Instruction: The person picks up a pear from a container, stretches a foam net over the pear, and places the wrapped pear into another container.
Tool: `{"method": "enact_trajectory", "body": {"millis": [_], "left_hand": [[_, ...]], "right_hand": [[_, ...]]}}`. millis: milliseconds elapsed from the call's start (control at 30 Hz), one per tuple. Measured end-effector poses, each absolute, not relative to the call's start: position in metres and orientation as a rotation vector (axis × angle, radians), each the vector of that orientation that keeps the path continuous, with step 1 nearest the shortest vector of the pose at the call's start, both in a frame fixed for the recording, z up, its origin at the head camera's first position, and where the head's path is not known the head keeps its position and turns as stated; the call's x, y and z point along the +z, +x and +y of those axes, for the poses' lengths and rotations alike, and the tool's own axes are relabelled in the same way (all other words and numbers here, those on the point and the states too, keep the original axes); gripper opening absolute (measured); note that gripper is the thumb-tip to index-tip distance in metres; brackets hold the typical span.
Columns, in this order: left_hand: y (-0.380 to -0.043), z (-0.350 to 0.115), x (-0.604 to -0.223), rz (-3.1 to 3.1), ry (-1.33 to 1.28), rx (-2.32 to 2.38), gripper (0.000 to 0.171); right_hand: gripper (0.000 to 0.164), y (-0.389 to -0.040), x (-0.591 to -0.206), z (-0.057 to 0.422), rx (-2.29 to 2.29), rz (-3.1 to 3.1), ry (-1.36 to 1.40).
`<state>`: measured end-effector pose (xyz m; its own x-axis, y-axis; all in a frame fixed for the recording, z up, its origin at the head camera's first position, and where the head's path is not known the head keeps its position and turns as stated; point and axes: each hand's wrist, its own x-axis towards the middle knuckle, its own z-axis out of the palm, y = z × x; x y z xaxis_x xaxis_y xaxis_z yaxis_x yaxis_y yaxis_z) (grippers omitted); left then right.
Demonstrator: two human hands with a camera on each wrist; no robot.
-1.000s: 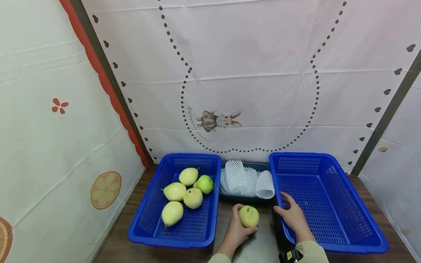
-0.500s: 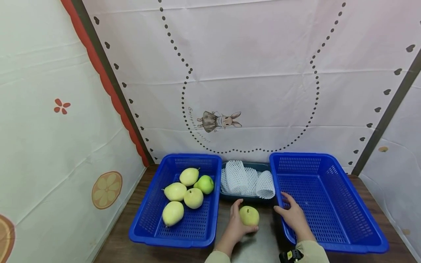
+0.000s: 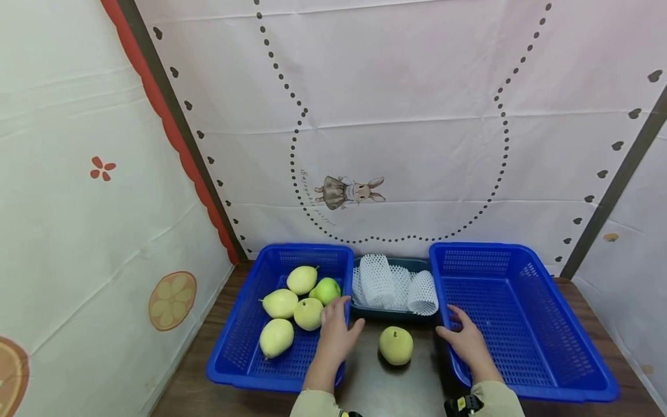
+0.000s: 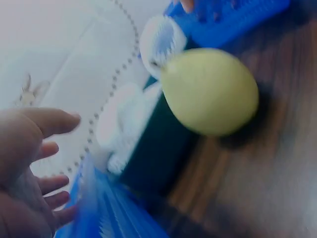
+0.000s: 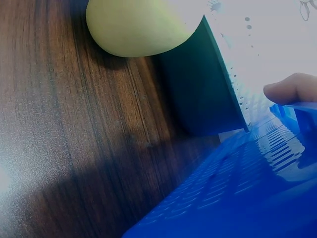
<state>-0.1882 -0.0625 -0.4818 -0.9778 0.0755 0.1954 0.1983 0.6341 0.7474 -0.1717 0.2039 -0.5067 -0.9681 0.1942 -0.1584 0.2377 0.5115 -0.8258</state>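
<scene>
A yellow-green pear (image 3: 396,346) stands upright on the tabletop between two blue baskets. In the head view, my left hand (image 3: 334,333) is over the right rim of the left basket (image 3: 276,382), fingers spread and holding nothing. Several pale pears (image 3: 277,338) and one greener fruit (image 3: 326,290) lie in that basket, just left of the fingertips. My right hand (image 3: 467,343) rests at the left rim of the right basket (image 3: 542,324), its fingers loosely bent. The right wrist view shows a digit of this hand (image 5: 292,89) right above the rim.
Between the baskets, at the back, a dark green tray (image 3: 388,315) holds several white foam net sleeves (image 3: 377,281). A printed cloth (image 3: 417,145) hangs behind the table. Wood-grain tabletop (image 3: 182,382) shows around the baskets.
My left hand has let go of the pear and moved left to the left basket's rim, leaving the pear standing on the table. The right hand stays at its basket rim.
</scene>
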Motion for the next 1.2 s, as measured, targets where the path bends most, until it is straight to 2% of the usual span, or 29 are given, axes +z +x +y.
{"method": "enact_trajectory", "body": {"millis": [167, 433, 600, 767, 1000, 1200], "left_hand": [[-0.186, -0.071, -0.497, -2.808, -0.112, -1.270, 0.051], [-0.181, -0.071, -0.505, -2.785, -0.176, -1.190, 0.047], [-0.181, -0.070, -0.505, -2.746, -0.199, -1.158, 0.045], [-0.182, -0.070, -0.507, -2.763, -0.184, -1.151, 0.044], [-0.183, -0.068, -0.511, -2.758, -0.190, -1.144, 0.042], [-0.183, -0.069, -0.511, -2.754, -0.181, -1.134, 0.042]], "right_hand": [[0.069, -0.172, -0.504, 0.206, -1.464, 2.683, 0.373], [0.084, -0.178, -0.479, 0.199, -1.369, 2.693, 0.352], [0.072, -0.198, -0.462, 0.182, -1.248, 2.879, 0.299], [0.067, -0.217, -0.472, 0.169, -1.075, 2.968, 0.323], [0.058, -0.225, -0.488, 0.163, -1.009, 3.113, 0.372], [0.041, -0.227, -0.488, 0.162, -0.975, 3.243, 0.417]]}}
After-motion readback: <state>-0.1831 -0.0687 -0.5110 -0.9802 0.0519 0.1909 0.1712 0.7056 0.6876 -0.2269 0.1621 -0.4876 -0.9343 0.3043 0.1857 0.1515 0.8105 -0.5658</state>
